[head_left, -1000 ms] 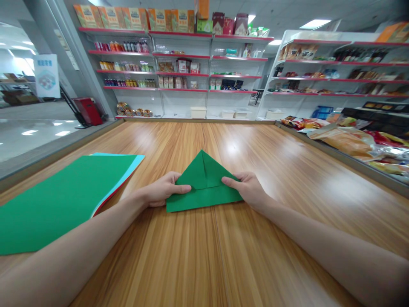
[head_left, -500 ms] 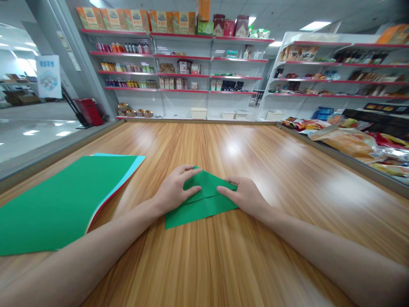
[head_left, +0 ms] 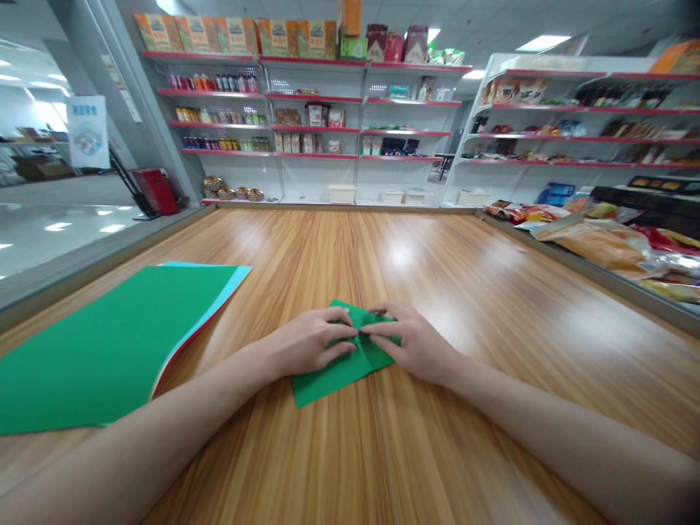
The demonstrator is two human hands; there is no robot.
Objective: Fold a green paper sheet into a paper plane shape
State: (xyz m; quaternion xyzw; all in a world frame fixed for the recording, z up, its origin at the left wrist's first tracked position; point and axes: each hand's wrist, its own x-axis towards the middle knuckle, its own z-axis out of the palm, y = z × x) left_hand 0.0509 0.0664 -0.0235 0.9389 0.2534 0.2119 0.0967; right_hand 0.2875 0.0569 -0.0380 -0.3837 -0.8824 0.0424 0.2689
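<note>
No legible text; sign (head_left: 88,133), orange boxes (head_left: 235,36) blurred.

Folded green paper (head_left: 358,363) | creased, centre partly covered | askew, one corner toward near left | on wood-grain worktop (head_left: 306,244)

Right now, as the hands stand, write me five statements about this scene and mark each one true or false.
1. The left hand and the right hand both touch the folded green paper. True.
2. The right hand grips a pair of scissors. False: its fingers are on the folded green paper, and no tool shows in it.
3. The paper stack has a green sheet on top. True.
4. The paper stack lies to the right of both hands. False: it lies to their left.
5. Shelving stands beyond the far edge of the wooden table. True.
</note>
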